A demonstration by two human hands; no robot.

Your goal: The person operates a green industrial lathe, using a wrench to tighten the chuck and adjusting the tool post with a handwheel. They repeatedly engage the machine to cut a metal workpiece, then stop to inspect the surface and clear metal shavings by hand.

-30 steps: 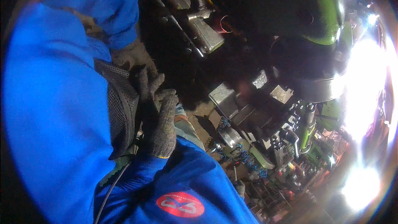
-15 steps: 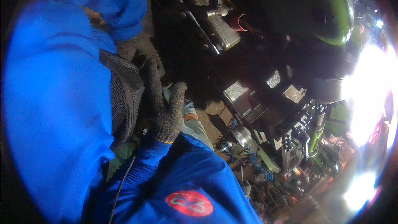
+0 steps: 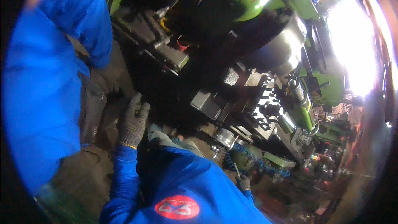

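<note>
My left hand (image 3: 133, 124), in a grey knit glove, is raised with its fingers stretched out. Nothing shows in it. It is close to the dark mesh edge (image 3: 93, 108) of another person's clothing, with a narrow dark gap between. On the other side of my blue jacket (image 3: 199, 182), my right hand (image 3: 245, 182), also gloved, is small in view and closed around a slim pale rod (image 3: 237, 168). The rod's lower end is hidden by the fingers, and I cannot make out what kind of tool it is.
A person in a blue sleeve (image 3: 41, 87) stands close on the left. Ahead is a green lathe-like machine (image 3: 244, 0) with a large metal cylinder (image 3: 286, 45), a bolted tool post (image 3: 265, 110) and a round handwheel (image 3: 225, 137). A blue coiled hose (image 3: 265, 166) hangs near my right hand.
The view has swung, so the machine sits further left. My left hand has come away from the other person's mesh clothing. My right hand now shows with the rod.
</note>
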